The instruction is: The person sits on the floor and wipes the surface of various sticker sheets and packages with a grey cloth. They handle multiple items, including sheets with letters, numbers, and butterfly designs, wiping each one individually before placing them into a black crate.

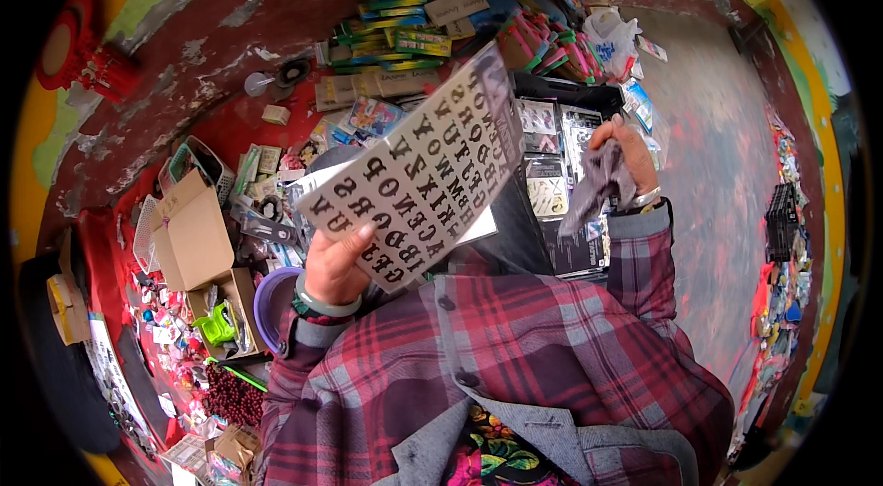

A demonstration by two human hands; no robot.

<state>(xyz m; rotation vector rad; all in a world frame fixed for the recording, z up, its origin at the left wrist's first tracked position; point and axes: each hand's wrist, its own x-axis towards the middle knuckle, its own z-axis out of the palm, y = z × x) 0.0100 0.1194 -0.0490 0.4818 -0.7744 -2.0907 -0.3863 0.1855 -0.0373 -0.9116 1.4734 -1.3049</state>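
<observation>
My left hand (336,270) grips the lower left edge of a sheet of black letter stickers (414,178), its thumb on top. The sheet is held up at a tilt in front of me and looks wrapped in clear plastic. To the right, my right hand (633,155) is closed around a crumpled grey-purple cloth (598,184), which hangs below the fingers and stays apart from the sheet. Under the cloth lies a group of flat packaged sheets (547,187) with black and white prints. Part of that group is hidden by the sticker sheet and the cloth.
Left of me stand an open cardboard box (198,242), a purple bucket (274,302) and a green basket (204,164) among many small goods. Yellow-green boxes (391,22) are piled ahead by the wall, beside pink and green packs (561,45). Grey floor (699,164) lies to the right.
</observation>
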